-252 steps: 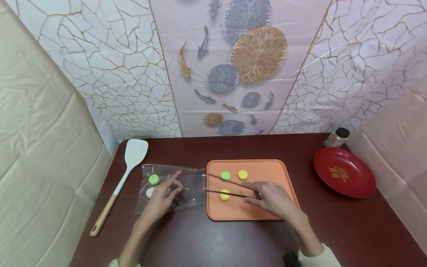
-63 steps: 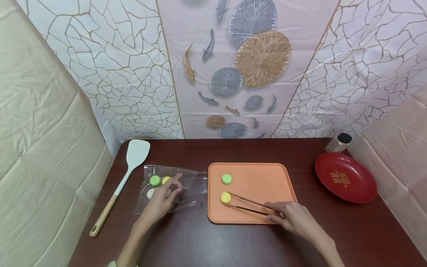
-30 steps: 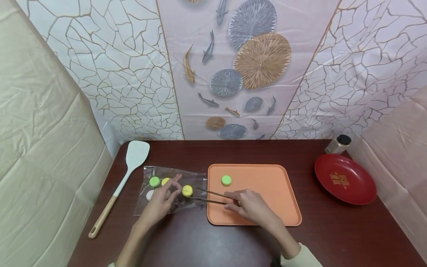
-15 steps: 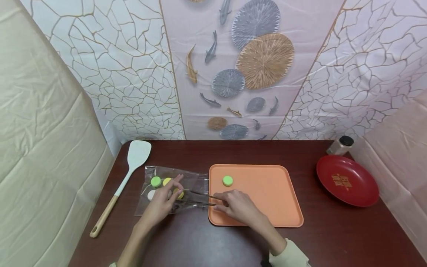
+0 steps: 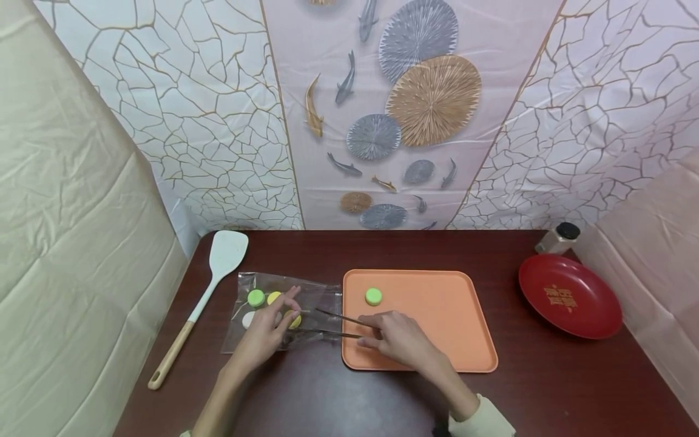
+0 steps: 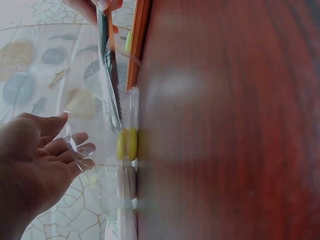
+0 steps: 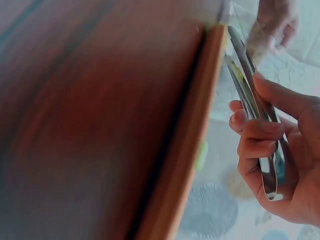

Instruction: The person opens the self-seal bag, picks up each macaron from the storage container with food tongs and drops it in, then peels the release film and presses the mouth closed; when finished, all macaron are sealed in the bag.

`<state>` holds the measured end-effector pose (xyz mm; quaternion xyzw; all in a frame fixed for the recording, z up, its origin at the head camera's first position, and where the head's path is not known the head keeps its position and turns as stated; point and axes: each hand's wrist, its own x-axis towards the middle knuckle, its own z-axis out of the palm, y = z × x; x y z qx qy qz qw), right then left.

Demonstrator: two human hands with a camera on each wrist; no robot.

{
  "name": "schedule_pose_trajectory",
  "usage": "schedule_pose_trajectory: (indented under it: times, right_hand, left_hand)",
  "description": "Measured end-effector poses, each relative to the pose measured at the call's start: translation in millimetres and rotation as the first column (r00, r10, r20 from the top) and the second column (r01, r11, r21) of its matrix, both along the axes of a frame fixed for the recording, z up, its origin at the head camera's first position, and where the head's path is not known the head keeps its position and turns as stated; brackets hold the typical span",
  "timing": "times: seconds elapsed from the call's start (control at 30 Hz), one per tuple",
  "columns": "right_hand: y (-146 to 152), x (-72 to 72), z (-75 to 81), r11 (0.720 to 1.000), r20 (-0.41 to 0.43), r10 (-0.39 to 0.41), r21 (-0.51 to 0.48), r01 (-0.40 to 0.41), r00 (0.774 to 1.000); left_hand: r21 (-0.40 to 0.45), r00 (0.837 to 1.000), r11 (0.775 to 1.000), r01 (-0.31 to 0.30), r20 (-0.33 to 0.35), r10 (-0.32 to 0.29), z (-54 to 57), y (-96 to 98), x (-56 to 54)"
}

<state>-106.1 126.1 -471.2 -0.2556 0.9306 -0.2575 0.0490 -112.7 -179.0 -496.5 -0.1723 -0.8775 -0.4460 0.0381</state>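
Note:
My left hand [image 5: 267, 325] pinches the upper film of a clear plastic bag [image 5: 322, 291], lifting it in the left wrist view. Inside lie several macarons: a green one [image 5: 255, 297], a white one [image 5: 248, 319], a yellow one [image 5: 275, 297] partly behind my fingers, and another yellow macaron [image 6: 127, 144] nearer the bag's mouth. Metal tongs [image 7: 270, 182] are gripped in my right hand [image 5: 401, 340]; their arms stand apart and reach into the bag beside that nearer yellow macaron. One green macaron [image 5: 374, 297] sits on the orange tray [image 5: 431, 321].
A white spatula [image 5: 226, 252] with a wooden handle lies left of the bag. At the right, a red plate [image 5: 570, 297] leans near a black-lidded jar [image 5: 558, 238]. The tray's left edge adjoins the bag's mouth.
The tongs have carried a yellow macaron from the tray leftward into the bag and let go of it. Lately the right hand has drawn back slightly to the right. The left hand has stayed put.

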Motion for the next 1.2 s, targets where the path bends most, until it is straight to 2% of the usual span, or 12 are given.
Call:
schedule_pose_trajectory:
  times: [0.2,0.37,0.5,0.67,1.07,1.2]
  right_hand:
    - [27.4,8.0,17.6,0.994,0.005,-0.107,0.01,0.107,0.994]
    - [58.4,12.5,24.8,0.983,-0.013,-0.184,0.019,0.185,0.983]
    - [81.9,14.6,26.3,0.969,-0.031,-0.243,0.032,0.244,0.97]
    - [101.8,19.0,20.5,0.949,-0.031,-0.308,0.056,0.309,0.951]
    - [113.3,21.6,11.5,0.944,0.083,-0.324,0.09,0.317,0.942]
    - [115.5,21.1,9.0,0.946,0.086,-0.317,0.102,0.308,0.945]
  left_hand:
    - [-0.008,1.0,1.0,-0.004,-0.009,0.004,-0.5,-0.7,0.1]
    - [-0.001,1.0,1.0,0.002,-0.01,-0.002,-2.0,-0.6,-0.8]
    - [0.006,1.0,1.0,0.008,-0.015,-0.007,-2.6,-0.2,-1.4]
    - [-0.004,1.0,1.0,0.003,-0.02,-0.003,-1.7,-0.6,-1.1]
    - [-0.011,1.0,1.0,-0.006,-0.002,0.006,-0.1,-0.5,-0.1]
    - [-0.005,1.0,1.0,-0.003,0.0,0.003,-0.7,-0.5,0.0]
